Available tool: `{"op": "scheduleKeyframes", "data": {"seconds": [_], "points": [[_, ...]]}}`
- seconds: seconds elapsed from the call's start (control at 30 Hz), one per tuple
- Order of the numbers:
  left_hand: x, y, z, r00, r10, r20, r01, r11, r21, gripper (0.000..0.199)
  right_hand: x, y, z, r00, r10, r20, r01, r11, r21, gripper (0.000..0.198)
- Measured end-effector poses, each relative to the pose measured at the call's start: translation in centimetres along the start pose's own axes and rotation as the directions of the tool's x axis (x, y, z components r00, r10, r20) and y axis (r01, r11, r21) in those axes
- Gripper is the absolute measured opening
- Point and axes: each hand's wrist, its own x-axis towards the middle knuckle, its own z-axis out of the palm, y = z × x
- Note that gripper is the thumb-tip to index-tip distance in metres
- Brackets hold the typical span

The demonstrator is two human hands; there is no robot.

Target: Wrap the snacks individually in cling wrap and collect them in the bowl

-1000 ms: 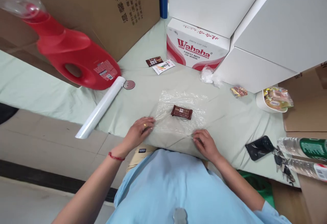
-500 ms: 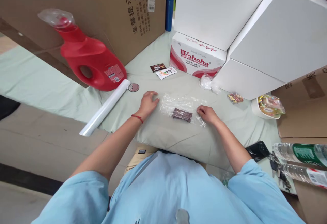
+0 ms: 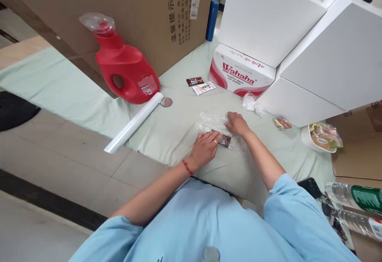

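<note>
A small dark brown snack packet (image 3: 225,140) lies on a crinkled sheet of clear plastic film (image 3: 205,122) on the cloth-covered table. My left hand (image 3: 205,147), wearing a ring and a red string bracelet, lies over the packet's left end, fingers stretched out and hiding that end. My right hand (image 3: 238,124) rests on the film just behind and right of the packet, its fingers extended. The film spreads out around both hands, and part of it is hidden under them.
A red jug (image 3: 128,69) and a white roll (image 3: 134,122) stand left, beside a round disc (image 3: 166,102). Two small packets (image 3: 204,88) lie behind the film. Right are a Wahaha box (image 3: 235,71), a crumpled plastic clump (image 3: 249,102), a white bowl (image 3: 307,138) and bottles (image 3: 343,195).
My left hand has moved right, from beside the film onto the packet. My right hand has shifted toward the film's far edge and its fingers have straightened. The view has turned slightly.
</note>
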Motion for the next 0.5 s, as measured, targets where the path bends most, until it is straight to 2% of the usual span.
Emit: {"op": "scheduleKeyframes", "data": {"seconds": [0.1, 0.23, 0.33, 0.4, 0.43, 0.5], "points": [[0.7, -0.7, 1.5, 0.987, -0.086, 0.134, 0.084, 0.996, 0.024, 0.039, 1.0, -0.9, 0.1, 0.996, 0.058, 0.071, -0.061, 0.997, 0.048, 0.06], [0.3, -1.5, 2.3, 0.981, -0.103, 0.166, 0.104, 0.995, 0.002, 0.044, 0.8, -1.1, -0.8, 0.994, 0.001, 0.108, -0.015, 0.992, 0.128, 0.025], [-0.2, -1.5, 2.3, 0.979, -0.113, 0.17, 0.121, 0.992, -0.039, 0.047, -0.8, -1.9, -1.9, 0.994, -0.11, -0.007, 0.11, 0.983, 0.145, 0.02], [-0.3, -1.4, 2.4, 0.977, -0.119, 0.175, 0.133, 0.989, -0.066, 0.049, -2.5, -2.7, -2.4, 0.97, -0.218, -0.105, 0.231, 0.964, 0.135, 0.016], [-0.3, -1.4, 2.4, 0.977, -0.122, 0.176, 0.137, 0.987, -0.077, 0.05, -3.5, -3.1, -2.5, 0.952, -0.281, -0.125, 0.296, 0.947, 0.124, 0.015], [-0.2, -1.4, 2.3, 0.976, -0.133, 0.175, 0.151, 0.984, -0.097, 0.05, -5.6, -3.8, -2.2, 0.919, -0.387, -0.068, 0.392, 0.915, 0.096, 0.017]]}}
